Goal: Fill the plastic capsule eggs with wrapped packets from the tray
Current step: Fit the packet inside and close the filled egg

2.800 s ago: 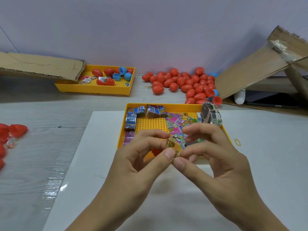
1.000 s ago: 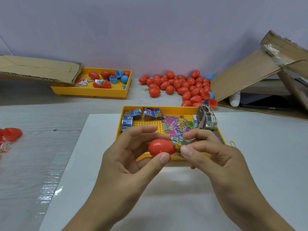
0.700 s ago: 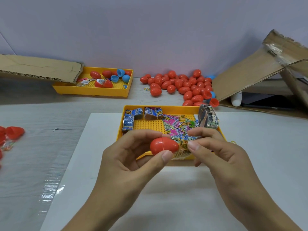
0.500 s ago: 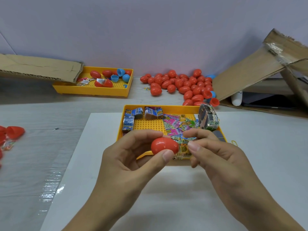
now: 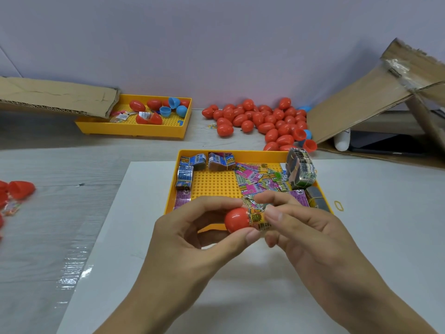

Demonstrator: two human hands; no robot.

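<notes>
Egg half (image 5: 236, 220) is pinched by the left hand (image 5: 192, 239); packet (image 5: 258, 216), seemingly at its mouth, is gripped by right hand (image 5: 310, 232) fingers (image 5: 277, 214).

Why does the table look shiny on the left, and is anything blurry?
Head view: light glares off plastic film on the table; the hands cast a soft shadow on the white sheet; edges bend slightly from the wide lens; nothing badly blurred.

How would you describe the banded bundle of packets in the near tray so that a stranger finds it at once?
Start at the yellow tray on the white sheet. Go to its far right corner, by the heap of red eggs. There the banded bundle stands on edge above the rim, a thick block, unlike the loose flat packets beside it.
</notes>
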